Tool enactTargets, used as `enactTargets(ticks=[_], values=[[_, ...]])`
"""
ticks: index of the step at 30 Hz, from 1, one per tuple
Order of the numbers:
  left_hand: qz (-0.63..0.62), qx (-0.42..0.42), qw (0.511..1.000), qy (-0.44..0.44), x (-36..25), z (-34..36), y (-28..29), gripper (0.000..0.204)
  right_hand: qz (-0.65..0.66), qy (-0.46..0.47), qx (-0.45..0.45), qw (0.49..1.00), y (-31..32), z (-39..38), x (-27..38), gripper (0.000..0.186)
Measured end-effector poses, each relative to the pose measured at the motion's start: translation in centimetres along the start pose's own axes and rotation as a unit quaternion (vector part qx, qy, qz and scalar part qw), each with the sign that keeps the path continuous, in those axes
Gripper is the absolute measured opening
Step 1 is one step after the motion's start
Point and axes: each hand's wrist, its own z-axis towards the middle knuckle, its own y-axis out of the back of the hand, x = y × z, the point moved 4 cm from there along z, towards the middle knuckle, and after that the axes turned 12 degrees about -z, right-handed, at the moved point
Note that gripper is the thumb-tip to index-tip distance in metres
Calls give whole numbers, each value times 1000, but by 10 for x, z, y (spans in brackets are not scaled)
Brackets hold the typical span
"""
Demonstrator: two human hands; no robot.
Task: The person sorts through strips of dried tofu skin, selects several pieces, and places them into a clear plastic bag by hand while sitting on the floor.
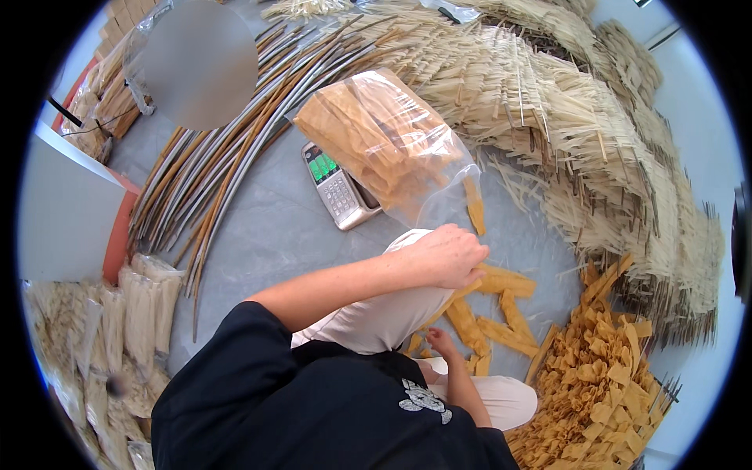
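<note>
Here, my left hand (446, 254) curls loosely closed over flat yellow-brown dried strips (489, 301) beneath it, gathering them; my right hand (440, 342), below, fingers half-open, touches more strips; beyond my left, a clear plastic bag (384, 141) of them rests on a small scale (338, 186), for weighing.

The person's left forearm runs bare from a dark short sleeve, reaching out across a bent knee toward the right and away from the body. The left hand (448, 254) is seen from the back, knuckles up, fingers curled down and closed in a pinch. The right hand (443, 342) is nearer and lower, tucked beside the knee, its forearm coming up from the lower right; its fingers are loosely bent, and whether they grip cannot be told.
</note>
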Motion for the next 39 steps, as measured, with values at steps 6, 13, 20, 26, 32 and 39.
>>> enactTargets(ticks=[6, 13, 20, 26, 32, 39], values=[[-2, 25, 999, 20, -6, 3, -3, 27, 85, 135, -99, 982, -19, 7, 30, 38], [54, -31, 998, 11, -2, -1, 5, 23, -19, 92, -110, 990, -31, -6, 24, 36], [100, -72, 989, -78, -25, -9, 5, 24, 75, 98, -187, 975, -29, -10, 45, 35], [109, -40, 992, -47, -28, 0, 2, 28, 120, 22, -205, 971, -35, 10, 50, 35], [95, -10, 995, 3, -28, 9, -1, 28, 220, -30, -400, 889, 11, 4, 57, 43], [93, 21, 995, 25, -27, 21, -4, 28, 146, -103, -508, 842, 53, 9, 2, 44]])
